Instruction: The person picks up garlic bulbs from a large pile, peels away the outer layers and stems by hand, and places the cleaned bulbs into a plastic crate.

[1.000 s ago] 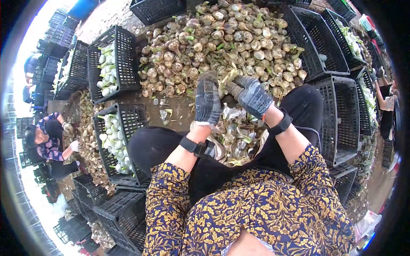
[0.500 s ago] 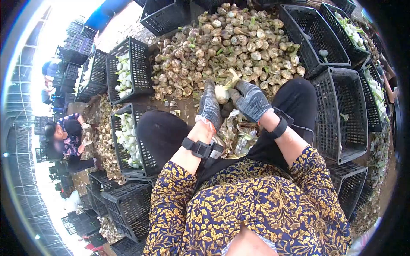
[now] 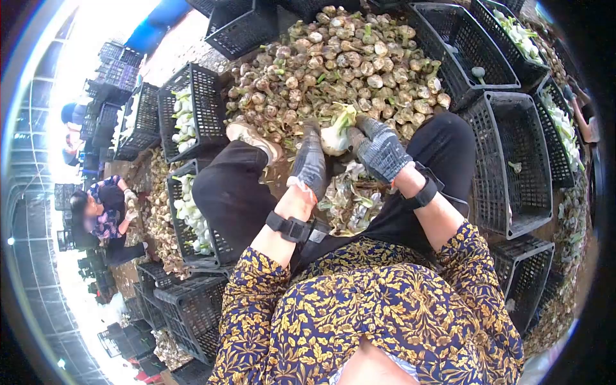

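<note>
A pale garlic bulb [image 3: 334, 140] with a short yellow-green stem is between my two gloved hands, above the space between my knees. My left hand [image 3: 311, 157], in a dirty grey knit glove, is closed against the bulb's left side. On the other side my right hand [image 3: 383, 151], gloved alike, pinches the bulb near its stem with bent fingers. Just beyond them rises a heap of brown, unpeeled garlic bulbs [image 3: 346, 61]. Loose papery skins [image 3: 351, 200] lie beneath my hands, between my legs.
At the left stand black crates holding white bulbs, one upper [image 3: 192, 115] and one lower [image 3: 192, 218]. A black crate [image 3: 513, 160] on the right has a small scrap inside; another [image 3: 468, 51] holds a bulb. Further left, a co-worker [image 3: 106, 215] sits beside another heap.
The bulb shows more of its white body, as my left hand has shifted slightly left. My left knee has moved left, and a shoe now shows beside it.
</note>
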